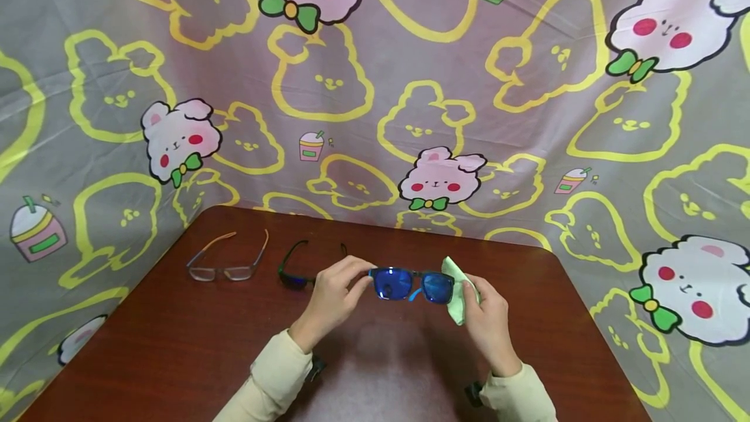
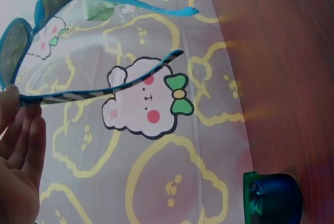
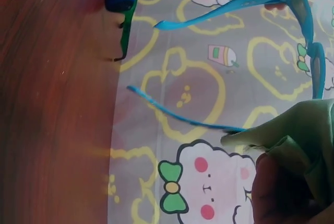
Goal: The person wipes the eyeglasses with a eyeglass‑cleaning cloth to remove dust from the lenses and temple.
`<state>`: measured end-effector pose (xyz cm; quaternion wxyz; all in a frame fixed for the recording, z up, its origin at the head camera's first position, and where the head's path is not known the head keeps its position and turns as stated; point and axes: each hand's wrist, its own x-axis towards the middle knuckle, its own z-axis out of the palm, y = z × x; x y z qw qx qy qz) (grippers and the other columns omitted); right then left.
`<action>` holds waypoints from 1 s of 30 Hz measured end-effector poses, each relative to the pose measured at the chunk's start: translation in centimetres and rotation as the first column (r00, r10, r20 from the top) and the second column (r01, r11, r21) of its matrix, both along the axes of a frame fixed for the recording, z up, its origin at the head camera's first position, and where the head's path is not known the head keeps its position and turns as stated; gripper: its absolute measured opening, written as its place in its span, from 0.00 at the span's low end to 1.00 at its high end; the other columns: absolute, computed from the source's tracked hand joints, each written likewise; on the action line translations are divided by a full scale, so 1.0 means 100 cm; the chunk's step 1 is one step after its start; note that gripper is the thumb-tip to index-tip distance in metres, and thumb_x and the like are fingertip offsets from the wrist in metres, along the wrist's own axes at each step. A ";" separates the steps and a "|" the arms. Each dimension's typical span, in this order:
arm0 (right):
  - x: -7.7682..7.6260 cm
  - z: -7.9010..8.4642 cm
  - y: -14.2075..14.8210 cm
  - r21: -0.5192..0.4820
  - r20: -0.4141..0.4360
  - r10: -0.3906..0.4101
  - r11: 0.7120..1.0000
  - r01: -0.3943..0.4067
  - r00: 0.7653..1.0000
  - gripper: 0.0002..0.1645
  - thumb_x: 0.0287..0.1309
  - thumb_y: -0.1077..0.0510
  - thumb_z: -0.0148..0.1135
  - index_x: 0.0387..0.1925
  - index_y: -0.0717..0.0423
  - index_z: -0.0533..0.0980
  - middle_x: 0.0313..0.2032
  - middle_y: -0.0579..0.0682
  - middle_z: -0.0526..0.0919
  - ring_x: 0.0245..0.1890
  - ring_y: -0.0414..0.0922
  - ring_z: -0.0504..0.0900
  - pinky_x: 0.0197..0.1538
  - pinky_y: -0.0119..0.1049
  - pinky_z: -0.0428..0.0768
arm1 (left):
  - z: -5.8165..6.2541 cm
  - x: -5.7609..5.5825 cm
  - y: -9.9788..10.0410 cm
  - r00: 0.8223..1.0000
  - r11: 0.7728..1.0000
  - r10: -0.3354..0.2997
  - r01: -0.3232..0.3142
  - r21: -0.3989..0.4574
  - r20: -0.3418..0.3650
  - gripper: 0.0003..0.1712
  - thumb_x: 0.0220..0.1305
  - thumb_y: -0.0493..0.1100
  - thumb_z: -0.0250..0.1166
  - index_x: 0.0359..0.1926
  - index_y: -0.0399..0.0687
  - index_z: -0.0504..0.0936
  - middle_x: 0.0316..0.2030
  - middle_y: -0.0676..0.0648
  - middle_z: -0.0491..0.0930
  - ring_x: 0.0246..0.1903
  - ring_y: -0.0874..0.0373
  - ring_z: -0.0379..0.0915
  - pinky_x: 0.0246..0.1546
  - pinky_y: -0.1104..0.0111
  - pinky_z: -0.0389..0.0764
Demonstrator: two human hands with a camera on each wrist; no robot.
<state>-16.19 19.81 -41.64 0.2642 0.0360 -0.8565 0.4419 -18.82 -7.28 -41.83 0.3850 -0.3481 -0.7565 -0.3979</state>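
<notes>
Blue-lensed sunglasses with bright blue temples are held up above the table, temples unfolded. My left hand pinches them at one hinge corner between thumb and fingers, as the left wrist view shows close up. At the opposite corner my right hand grips a pale green cloth. In the right wrist view the cloth covers the hinge end of that temple. Behind my left hand, a second pair of dark sunglasses with green edges lies on the table, partly hidden.
Clear-lensed eyeglasses with orange-tipped temples rest on the left of the brown wooden table. A patterned curtain with cartoon rabbits stands close behind the table's back edge and along both sides.
</notes>
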 end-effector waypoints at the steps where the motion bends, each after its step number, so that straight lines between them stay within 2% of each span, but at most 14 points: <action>1: 0.000 0.001 -0.001 -0.018 0.009 0.013 1.000 -0.012 1.000 0.10 0.65 0.61 0.55 0.42 0.60 0.81 0.33 0.52 0.82 0.26 0.41 0.76 0.27 0.31 0.74 | 0.000 0.000 0.000 1.000 1.000 -0.002 0.002 -0.003 0.001 0.10 0.56 0.35 0.69 0.40 0.45 0.82 0.37 0.52 0.81 0.38 0.62 0.78 0.36 0.69 0.78; 8: 0.002 0.005 -0.003 -0.064 0.071 0.059 0.996 -0.054 0.996 0.11 0.66 0.60 0.55 0.42 0.59 0.81 0.30 0.53 0.82 0.24 0.40 0.75 0.25 0.31 0.74 | -0.001 0.000 0.002 1.000 1.000 0.005 -0.005 0.002 -0.031 0.09 0.55 0.35 0.69 0.39 0.44 0.82 0.36 0.52 0.81 0.37 0.61 0.78 0.36 0.68 0.78; 17: 0.006 0.008 -0.004 -0.099 0.138 0.082 0.993 -0.069 0.987 0.13 0.67 0.57 0.53 0.44 0.58 0.80 0.30 0.53 0.81 0.24 0.40 0.75 0.26 0.31 0.74 | 0.001 0.002 0.002 0.998 1.000 0.003 -0.002 0.011 -0.058 0.08 0.63 0.42 0.64 0.40 0.43 0.82 0.36 0.51 0.80 0.37 0.61 0.78 0.36 0.69 0.78; 21: 0.006 0.009 -0.004 -0.136 0.151 0.116 0.986 -0.095 0.982 0.14 0.68 0.56 0.52 0.47 0.58 0.79 0.32 0.54 0.82 0.24 0.40 0.77 0.26 0.31 0.75 | 0.000 0.002 0.001 0.999 0.999 -0.029 0.029 0.012 -0.039 0.08 0.62 0.40 0.64 0.41 0.43 0.83 0.37 0.51 0.80 0.37 0.61 0.77 0.36 0.70 0.78; 26: 0.013 0.020 -0.009 -0.183 0.130 0.139 0.977 -0.114 0.982 0.14 0.69 0.60 0.50 0.49 0.62 0.77 0.35 0.58 0.81 0.25 0.40 0.76 0.26 0.32 0.76 | -0.002 0.002 0.000 0.997 0.997 -0.082 0.082 0.010 -0.008 0.11 0.56 0.33 0.68 0.42 0.42 0.84 0.36 0.51 0.77 0.30 0.63 0.72 0.30 0.77 0.73; 28: 0.017 0.027 -0.013 -0.183 0.109 0.126 0.978 -0.105 0.986 0.13 0.68 0.63 0.50 0.49 0.64 0.76 0.36 0.59 0.81 0.25 0.40 0.76 0.26 0.31 0.76 | -0.003 0.002 -0.001 0.995 0.995 -0.097 0.097 0.009 0.017 0.13 0.55 0.32 0.68 0.43 0.42 0.84 0.34 0.51 0.76 0.27 0.64 0.69 0.27 0.78 0.71; 30: 0.019 0.030 -0.015 -0.185 0.079 0.121 0.977 -0.105 0.990 0.13 0.68 0.64 0.50 0.49 0.65 0.76 0.36 0.60 0.81 0.26 0.40 0.76 0.26 0.31 0.76 | -0.003 0.003 -0.001 0.991 0.994 -0.113 0.112 0.010 0.078 0.13 0.56 0.32 0.67 0.44 0.41 0.84 0.32 0.52 0.77 0.26 0.65 0.68 0.26 0.78 0.70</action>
